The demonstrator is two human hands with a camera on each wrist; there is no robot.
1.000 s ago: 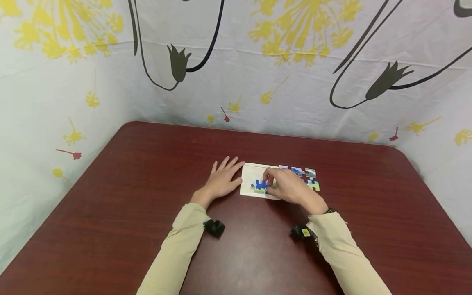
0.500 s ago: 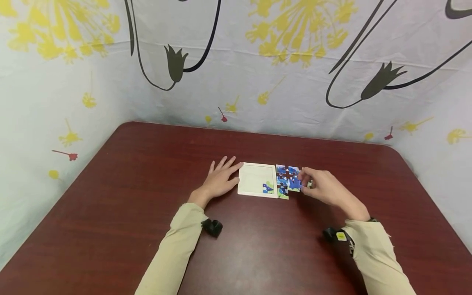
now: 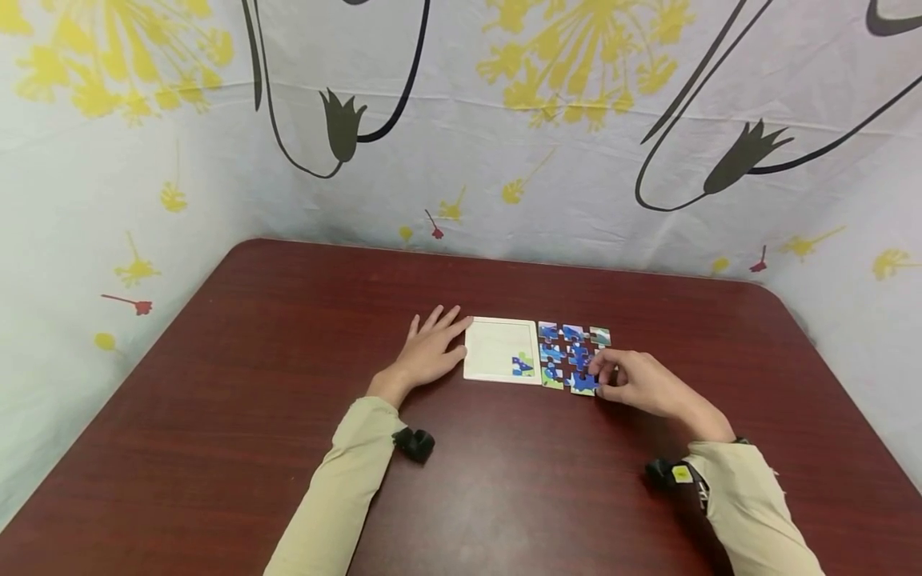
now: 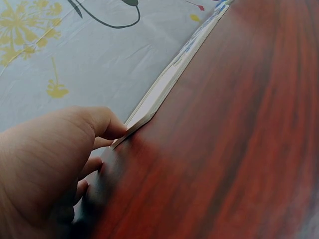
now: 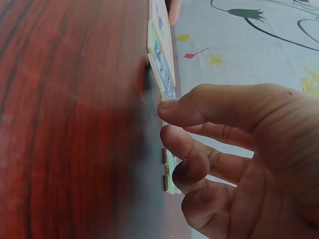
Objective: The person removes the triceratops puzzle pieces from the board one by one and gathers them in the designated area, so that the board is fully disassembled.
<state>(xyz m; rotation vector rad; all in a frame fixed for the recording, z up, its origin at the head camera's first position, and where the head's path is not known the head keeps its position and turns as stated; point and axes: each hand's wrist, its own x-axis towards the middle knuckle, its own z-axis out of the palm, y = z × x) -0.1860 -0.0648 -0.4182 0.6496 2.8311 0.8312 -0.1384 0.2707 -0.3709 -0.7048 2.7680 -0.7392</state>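
A shallow white puzzle tray [image 3: 493, 348] lies mid-table with one blue-and-green puzzle piece [image 3: 522, 366] in its lower right corner. Along its left edge rests my left hand [image 3: 425, 356], fingers spread; the left wrist view has the thumb [image 4: 107, 122] touching the tray edge [image 4: 149, 107]. To the right of the tray, my right hand [image 3: 648, 388] pinches the right side of a blue puzzle piece [image 3: 582, 384] at the near end of the loose pieces. In the right wrist view the thumb [image 5: 182, 110] and index finger are close together, and the held piece is mostly hidden.
Several loose puzzle pieces [image 3: 551, 352] lie in rough rows against the tray's right side, some partly covered by the right hand. The dark red table [image 3: 324, 320] extends all around. A patterned white cloth [image 3: 446, 160] hangs behind its far edge.
My right hand has carried the blue piece from over the tray rightward to the loose pieces, then slightly nearer me. My left hand has stayed at the tray's edge.
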